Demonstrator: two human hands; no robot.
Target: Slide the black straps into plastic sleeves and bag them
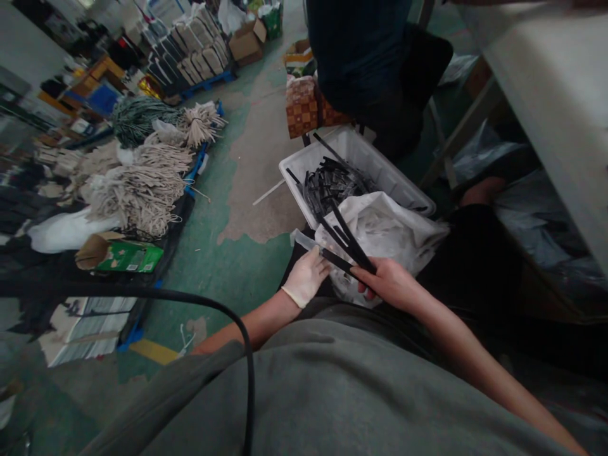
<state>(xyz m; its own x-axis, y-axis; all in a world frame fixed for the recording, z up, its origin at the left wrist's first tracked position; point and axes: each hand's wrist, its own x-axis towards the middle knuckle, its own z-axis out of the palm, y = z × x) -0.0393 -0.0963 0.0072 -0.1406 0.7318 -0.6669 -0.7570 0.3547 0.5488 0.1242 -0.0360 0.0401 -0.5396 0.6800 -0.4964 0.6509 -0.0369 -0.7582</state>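
My right hand (392,283), bare, is closed around several long black strips (354,246) that fan out toward the white bin. In a pale glove, my left hand (306,277) pinches a translucent plastic sleeve (304,240) at the end of one strip. Whether that strip's tip is inside the sleeve or only against it, I cannot tell. Under the strips, a crumpled white plastic bag (380,231) lies over my lap and the bin's near edge. More black strips (332,180), some with clear plastic among them, fill the white bin (389,168).
A person in dark trousers (363,57) is just beyond the bin, beside a checkered box (301,107). A table (546,69) stands at the right. On the left, bundled beige cords (137,190) and a green carton (126,254) lie on pallets. A black cable (209,301) crosses the near left.
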